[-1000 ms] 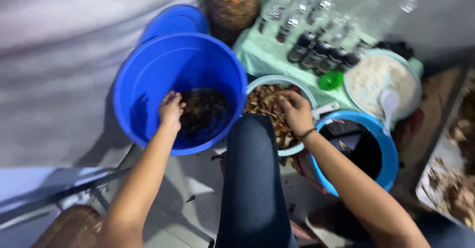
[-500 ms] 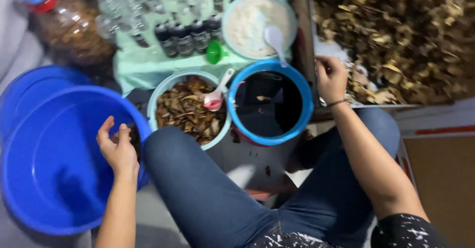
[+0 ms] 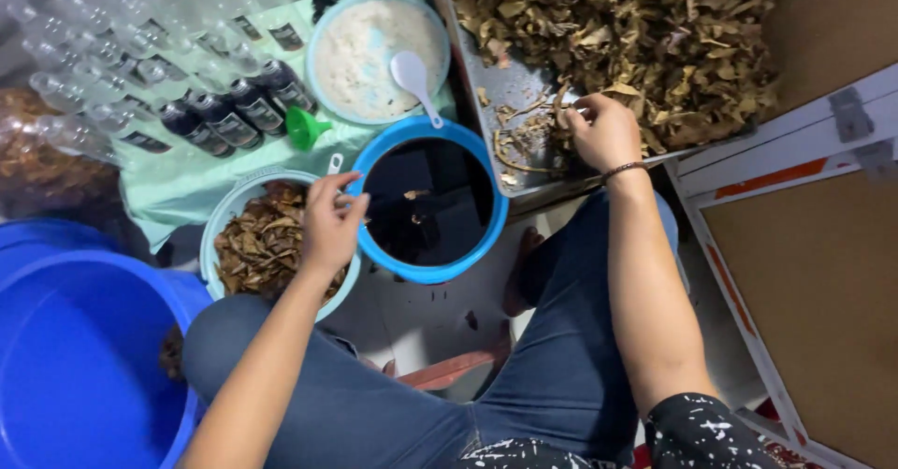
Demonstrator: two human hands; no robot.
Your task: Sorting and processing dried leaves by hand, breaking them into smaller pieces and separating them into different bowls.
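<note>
Tip: right hand [image 3: 606, 130] looks pinched on dried leaves [image 3: 645, 39], so lift small clumps, while left hand [image 3: 329, 224], fingers curled, steadies the blue tub [image 3: 486, 235]

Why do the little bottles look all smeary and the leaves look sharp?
Head view: the clear bottles at top left are streaked with motion blur and glare; the dried leaves by the right hand look fairly crisp; the dark liquid in the blue bowl reflects little light.
</note>
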